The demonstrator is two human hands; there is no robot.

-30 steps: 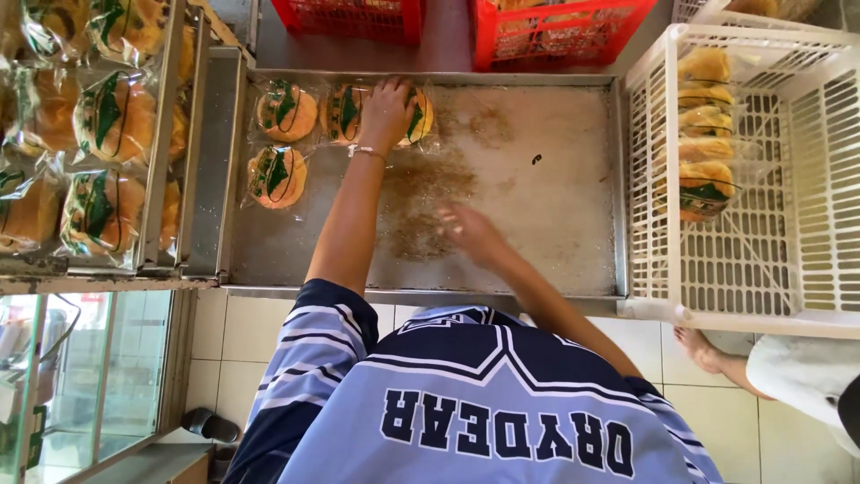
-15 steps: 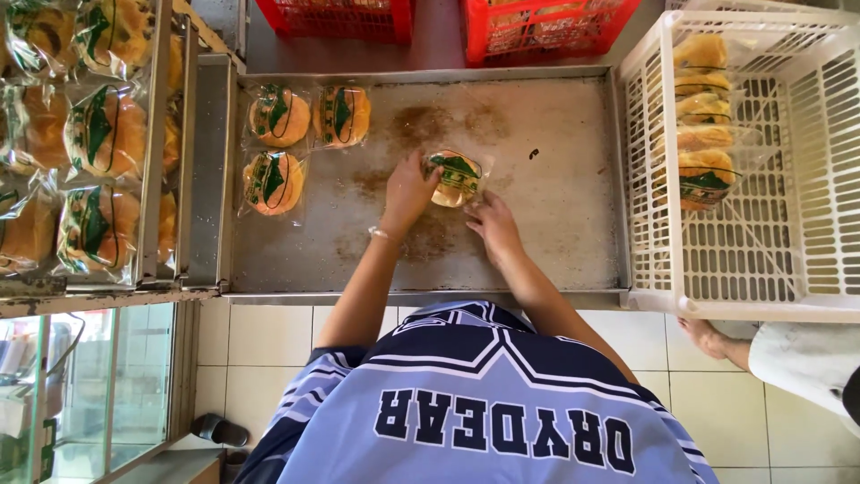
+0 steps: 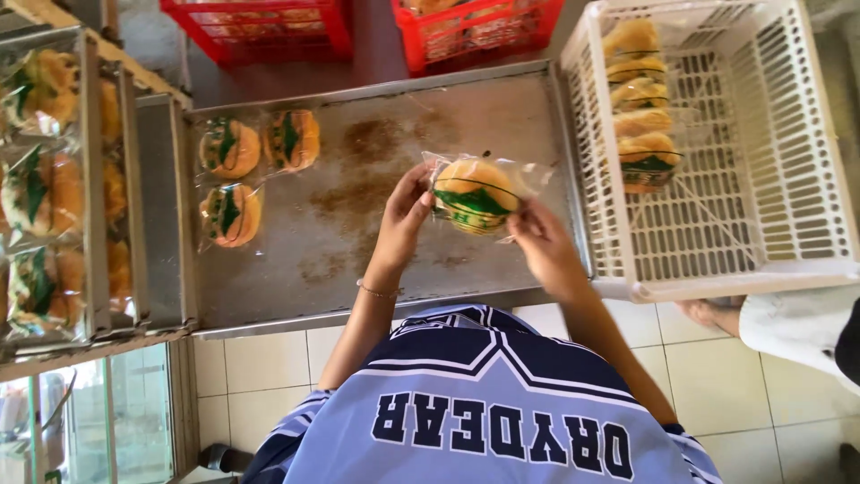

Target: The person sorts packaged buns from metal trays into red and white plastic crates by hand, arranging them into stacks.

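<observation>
Head view looks down on a person in a blue striped jersey [image 3: 466, 403], both arms stretched forward over a steel tray [image 3: 358, 242]. Left hand [image 3: 405, 218] rises from a wrist with a thin bracelet [image 3: 376, 292], fingers curled up onto the left edge of a wrapped bun [image 3: 475, 194] and pinching it. Right hand [image 3: 545, 244] comes in from the lower right of the bun, fingers closed on the wrapper's right edge. Both hands are thus clamped on the one bun, held above the right half of the tray, just left of a white crate [image 3: 717, 260].

The bun is round and golden, with a dark green patch across its near side, sealed in a clear bag whose loose corner sticks out toward the crate.

On the tray's far left lie three more wrapped buns [image 3: 246, 170], each golden with a green mark, two in a row and one nearer. Left of the tray, metal racks [image 3: 90, 179] hold more of the same packs. Inside the crate, a row of wrapped buns [image 3: 638, 108] stands along its left wall. Beyond the tray sit two red baskets [image 3: 269, 27]. Right of the person, below the crate, another person's hand [image 3: 708, 314] and white sleeve [image 3: 788, 327] show
</observation>
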